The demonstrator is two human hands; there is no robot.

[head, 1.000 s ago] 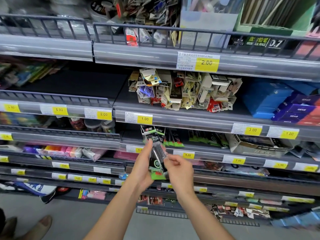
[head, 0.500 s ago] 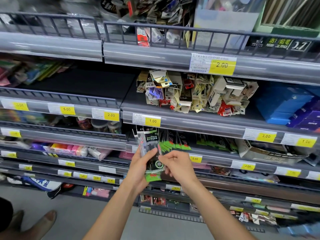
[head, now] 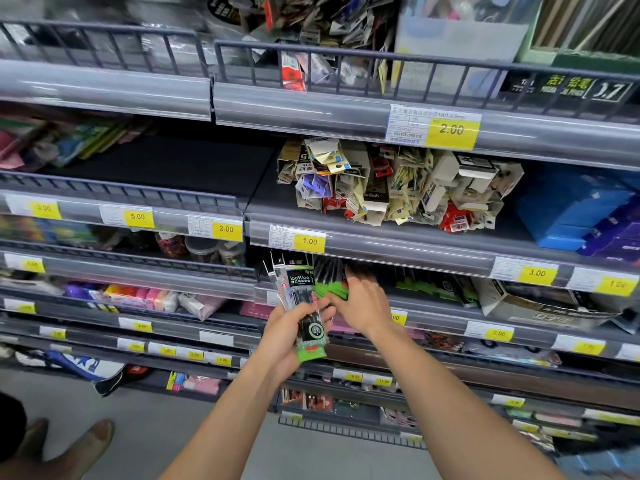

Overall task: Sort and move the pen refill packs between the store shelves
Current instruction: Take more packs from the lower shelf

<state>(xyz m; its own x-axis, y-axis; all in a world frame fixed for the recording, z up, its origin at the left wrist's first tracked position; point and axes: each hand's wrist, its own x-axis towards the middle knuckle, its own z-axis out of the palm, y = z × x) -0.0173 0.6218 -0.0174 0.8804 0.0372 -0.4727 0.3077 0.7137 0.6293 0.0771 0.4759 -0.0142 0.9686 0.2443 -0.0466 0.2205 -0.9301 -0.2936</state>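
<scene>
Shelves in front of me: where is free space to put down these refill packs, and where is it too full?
The dark shelf board left of the pile of small card packets is bare. On that shelf, blue boxes fill the far end. Below, the row of green-and-black refill packs, where the right hand reaches, is crowded. The left hand holds the refill packs.

Refill pack point(head: 304, 306) reads "iooffice"; shelf tag point(head: 452, 129) "2.00".

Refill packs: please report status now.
Left hand grips refill packs, fanned upright. Right hand open, reaching shelved packs. Nothing in the way.
</scene>
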